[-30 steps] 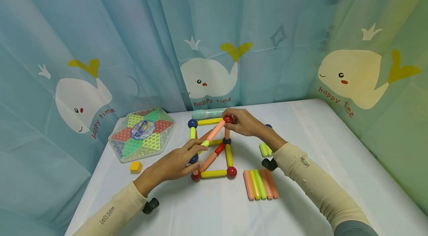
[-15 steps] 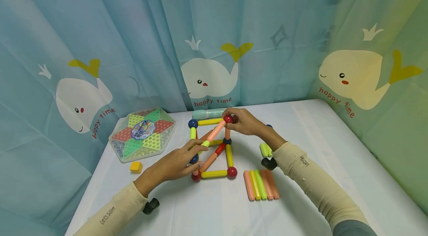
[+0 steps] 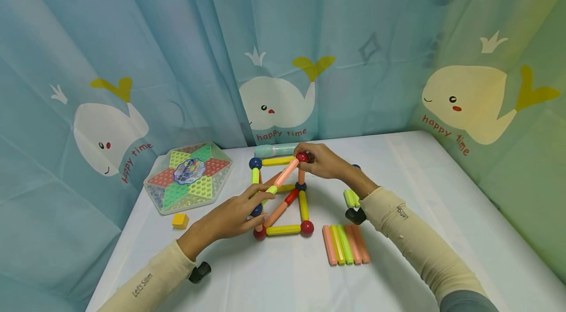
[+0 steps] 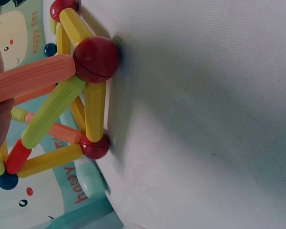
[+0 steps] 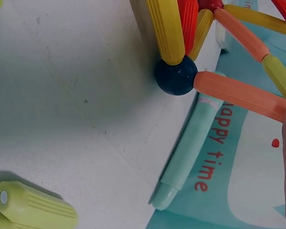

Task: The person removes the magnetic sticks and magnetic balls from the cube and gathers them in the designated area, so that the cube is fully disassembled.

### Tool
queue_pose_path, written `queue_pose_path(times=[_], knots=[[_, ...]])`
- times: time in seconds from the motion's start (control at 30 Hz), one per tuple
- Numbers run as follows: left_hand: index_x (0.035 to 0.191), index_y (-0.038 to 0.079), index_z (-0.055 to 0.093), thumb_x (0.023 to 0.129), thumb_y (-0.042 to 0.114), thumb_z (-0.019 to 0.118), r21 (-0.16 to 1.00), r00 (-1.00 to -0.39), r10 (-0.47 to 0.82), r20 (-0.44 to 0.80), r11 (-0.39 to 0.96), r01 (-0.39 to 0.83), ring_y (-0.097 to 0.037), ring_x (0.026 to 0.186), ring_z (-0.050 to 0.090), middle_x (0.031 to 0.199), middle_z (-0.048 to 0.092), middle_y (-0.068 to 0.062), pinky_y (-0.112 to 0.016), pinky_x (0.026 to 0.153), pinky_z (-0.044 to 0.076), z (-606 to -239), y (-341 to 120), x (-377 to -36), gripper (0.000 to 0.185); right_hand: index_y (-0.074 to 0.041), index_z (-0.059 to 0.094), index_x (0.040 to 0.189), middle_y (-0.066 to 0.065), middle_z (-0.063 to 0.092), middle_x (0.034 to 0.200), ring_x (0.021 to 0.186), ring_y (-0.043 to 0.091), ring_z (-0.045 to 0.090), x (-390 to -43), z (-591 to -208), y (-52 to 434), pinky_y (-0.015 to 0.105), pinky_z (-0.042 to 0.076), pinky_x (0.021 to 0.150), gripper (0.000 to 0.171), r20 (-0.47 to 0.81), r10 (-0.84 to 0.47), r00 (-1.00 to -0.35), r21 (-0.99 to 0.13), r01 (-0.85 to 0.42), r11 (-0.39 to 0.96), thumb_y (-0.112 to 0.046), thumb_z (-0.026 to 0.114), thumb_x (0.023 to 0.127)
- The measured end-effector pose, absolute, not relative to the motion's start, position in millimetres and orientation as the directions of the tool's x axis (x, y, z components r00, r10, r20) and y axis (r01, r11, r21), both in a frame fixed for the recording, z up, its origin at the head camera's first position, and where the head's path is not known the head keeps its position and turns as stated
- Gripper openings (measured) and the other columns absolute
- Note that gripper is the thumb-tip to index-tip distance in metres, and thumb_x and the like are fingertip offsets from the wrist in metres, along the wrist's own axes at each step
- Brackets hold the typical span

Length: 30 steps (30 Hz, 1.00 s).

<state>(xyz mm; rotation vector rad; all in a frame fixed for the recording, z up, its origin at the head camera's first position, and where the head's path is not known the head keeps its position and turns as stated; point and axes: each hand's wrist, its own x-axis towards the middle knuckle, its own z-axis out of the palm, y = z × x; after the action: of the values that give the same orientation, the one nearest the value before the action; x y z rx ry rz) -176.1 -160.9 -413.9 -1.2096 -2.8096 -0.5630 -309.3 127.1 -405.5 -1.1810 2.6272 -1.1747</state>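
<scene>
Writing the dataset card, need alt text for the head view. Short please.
Two hands work on a frame of coloured sticks and balls on a white table: the right hand pinches the top red ball, the left hand grips a lower stick. Loose sticks lie to the right, a hexagonal game board to the left.

- The table [image 3: 442, 194] is white and has a smooth cloth on it.
- A toy frame [image 3: 283, 194] made of sticks and balls stands in the middle of the table.
- A red ball [image 3: 306, 227] at the near corner of the frame sits on the table.
- A row of loose sticks [image 3: 345, 243], pink, yellow, green and orange, lies flat just right of the frame, side by side.
- Two light green sticks [image 3: 351, 198] lie a bit farther back on the right.
- A six-sided game box [image 3: 187, 177] lies on the left.
- A small yellow block [image 3: 179, 221] lies near the box.
- A pale green tube [image 3: 276, 149] lies at the back edge, next to the curtain.
</scene>
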Motion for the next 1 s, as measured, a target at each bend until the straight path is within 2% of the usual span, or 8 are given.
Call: queue_pose_path(times=[0.2,0.47,0.77,1.0], knots=[[0.144,0.018,0.049,0.101,0.033,0.062,0.314,-0.696,0.698,0.169,0.631,0.71,-0.015,0.094,0.065,0.15,0.043,-0.008,-0.032,0.086,0.058,-413.9,-160.4,-176.1,0.047,-0.006,0.061,0.111,0.004,0.059,0.082,0.065,0.014,0.052,-308.7,-404.7,128.2,0.025,0.046,0.057,0.018,0.245,-0.658,-0.712,-0.638,-0.63,0.444,-0.006,0.065,0.093],[0.143,0.018,0.05,0.1,0.033,0.062,0.324,-0.699,0.695,0.17,0.63,0.706,-0.015,0.096,0.065,0.15,0.043,-0.007,-0.033,0.087,0.058,-415.0,-159.9,-176.6,0.047,-0.004,0.058,0.118,0.005,0.06,0.082,0.066,0.014,0.052,-306.6,-404.0,128.9,0.026,0.046,0.059,0.022,0.22,-0.671,-0.708,-0.628,-0.629,0.457,-0.007,0.064,0.097],[0.143,0.019,0.049,0.101,0.034,0.06,0.319,-0.69,0.702,0.175,0.623,0.714,-0.013,0.094,0.063,0.15,0.043,-0.006,-0.032,0.086,0.057,-416.3,-160.9,-177.3,0.046,-0.005,0.058,0.121,0.004,0.056,0.081,0.065,0.013,0.053,-305.4,-402.6,129.2,0.026,0.046,0.059,0.02,0.217,-0.694,-0.686,-0.598,-0.656,0.461,-0.011,0.058,0.102],[0.143,0.019,0.049,0.102,0.034,0.06,0.323,-0.69,0.704,0.167,0.622,0.713,-0.013,0.095,0.063,0.15,0.043,-0.006,-0.032,0.087,0.057,-415.2,-160.7,-177.7,0.045,-0.004,0.057,0.123,0.011,0.062,0.086,0.069,0.013,0.058,-305.9,-400.5,130.6,0.027,0.052,0.062,0.021,0.192,-0.707,-0.681,-0.641,-0.632,0.436,-0.011,0.053,0.104]])
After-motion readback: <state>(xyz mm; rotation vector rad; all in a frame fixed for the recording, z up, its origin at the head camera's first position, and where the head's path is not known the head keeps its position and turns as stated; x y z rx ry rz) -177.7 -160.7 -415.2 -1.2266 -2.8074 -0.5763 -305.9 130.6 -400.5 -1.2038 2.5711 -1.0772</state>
